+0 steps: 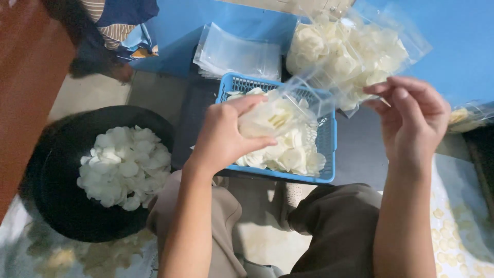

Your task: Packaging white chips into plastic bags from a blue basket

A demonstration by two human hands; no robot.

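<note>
The left hand (224, 136) clasps a stack of white chips (267, 118) just above the blue basket (327, 135); the right hand (414, 116) pinches the mouth of a clear bag (309, 95) over the basket's far rim. The film looks slack; should the opening sag, I reckon chips would snap or spill back into the basket. Counted: one basket, one black bowl (51, 175) of chips left of it, one filled bag (350, 51) and one stack of empty bags (236, 51) behind it.

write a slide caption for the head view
Left hand holds white crackers, right hand a clear bag over blue basket.
</note>
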